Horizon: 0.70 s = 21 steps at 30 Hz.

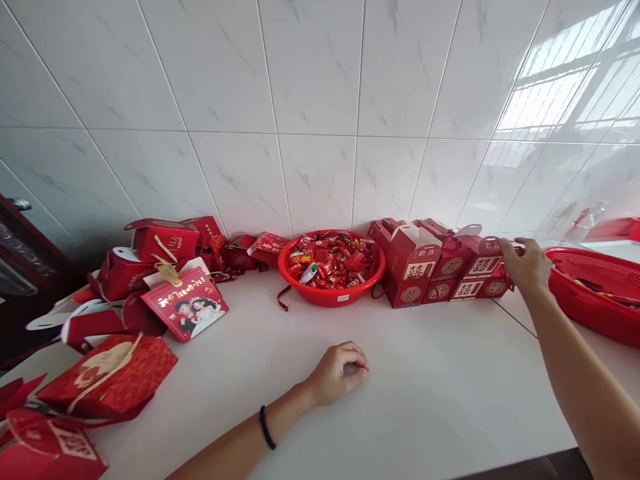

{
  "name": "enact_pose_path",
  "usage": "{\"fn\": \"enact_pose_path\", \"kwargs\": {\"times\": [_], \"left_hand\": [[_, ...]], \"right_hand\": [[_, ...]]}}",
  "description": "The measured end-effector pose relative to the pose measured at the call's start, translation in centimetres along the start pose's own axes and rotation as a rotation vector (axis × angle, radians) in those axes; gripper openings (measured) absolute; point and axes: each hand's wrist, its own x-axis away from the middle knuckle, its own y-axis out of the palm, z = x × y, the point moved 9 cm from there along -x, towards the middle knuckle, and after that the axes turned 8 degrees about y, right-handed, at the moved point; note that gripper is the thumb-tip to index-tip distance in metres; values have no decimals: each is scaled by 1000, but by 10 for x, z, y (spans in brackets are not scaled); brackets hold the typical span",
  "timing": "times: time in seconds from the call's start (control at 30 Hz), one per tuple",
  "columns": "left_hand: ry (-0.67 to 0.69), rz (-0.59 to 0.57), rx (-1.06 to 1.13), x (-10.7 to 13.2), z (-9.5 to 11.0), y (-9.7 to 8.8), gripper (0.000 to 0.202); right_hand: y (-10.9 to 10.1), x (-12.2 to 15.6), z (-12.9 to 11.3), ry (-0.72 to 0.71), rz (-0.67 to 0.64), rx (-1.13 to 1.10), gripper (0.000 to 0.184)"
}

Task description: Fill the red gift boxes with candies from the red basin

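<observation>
Red boxes (443, 270) (stacked), right hand (531, 263) at right end

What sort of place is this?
Maybe a kitchen or workroom, I can't be sure: there's a shiny tiled wall, a white tabletop and a red basin of small packets.

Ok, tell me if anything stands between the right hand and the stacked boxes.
Nothing visible does. The right hand is right at the right end of the stacked boxes. The basket lies on the hand's other side, so not between them. Whether the hand grips a box is unclear.
</observation>
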Motion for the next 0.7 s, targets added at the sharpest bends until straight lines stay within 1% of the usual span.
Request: {"fn": "enact_pose_path", "kwargs": {"times": [0.07, 0.13, 0.17, 0.23, 0.33, 0.37, 0.4, 0.43, 0.53, 0.57, 0.63, 0.67, 0.7], "left_hand": [[5, -1, -7, 0, 0, 1, 10], [18, -2, -21, 0, 0, 1, 10], [26, -3, -28, -1, 1, 1, 10], [35, 2, -31, 0, 1, 1, 10], [20, 11, -10, 1, 0, 1, 10], [13, 14, -7, 1, -1, 1, 10], [7, 15, -8, 1, -1, 1, 10], [3, 16, -13, 2, -2, 2, 10], [-5, -11, -31, 1, 0, 0, 9], [-15, -44, -18, 0, 2, 0, 8], [-50, -145, 46, 0, 11, -4, 10], [-78, -206, 94, 0, 17, -8, 14], [-99, -242, 126, 0, 24, -17, 17]], "right_hand": [[-7, 3, 4, 96, 39, -1, 48], [-18, 12, 1, 132, 119, -64, 41], [-22, 19, -3, 119, 162, -129, 38], [-29, 40, -17, 39, 226, -312, 33], [-26, 83, -42, -118, 221, -552, 25], [-20, 100, -52, -184, 177, -617, 24], [-13, 116, -61, -218, 119, -682, 23], [-4, 133, -72, -258, 30, -724, 23], [21, 181, -101, -353, -192, -758, 20], [27, 194, -110, -382, -251, -765, 20], [39, 217, -124, -440, -388, -767, 22], [44, 227, -128, -464, -444, -761, 24], [49, 235, -131, -481, -497, -750, 26]]}}
